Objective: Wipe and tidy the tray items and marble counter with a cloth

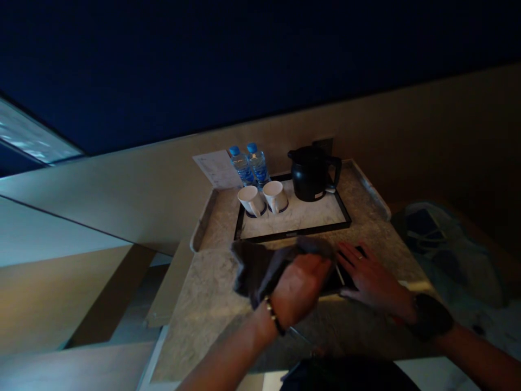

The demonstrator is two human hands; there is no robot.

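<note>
My left hand [301,285], with a beaded bracelet at the wrist, is closed on a dark grey cloth [260,266]. The cloth bunches under the fingers and its loose end spreads to the left on the stone-patterned tabletop [207,282]. Partly under the cloth lies a flat black item [334,281] with a pale line across it; its kind is hard to make out. My right hand [368,274], wearing a ring and a black watch, rests on this item's right side with fingers stretched and apart.
Behind my hands, a black-rimmed tray [264,237] carries two white mugs [275,195] and a black kettle [311,174]. Two water bottles [257,163] and a printed card [217,168] stand by the wall. Raised edges flank the tabletop. A translucent bag [448,250] is at the right.
</note>
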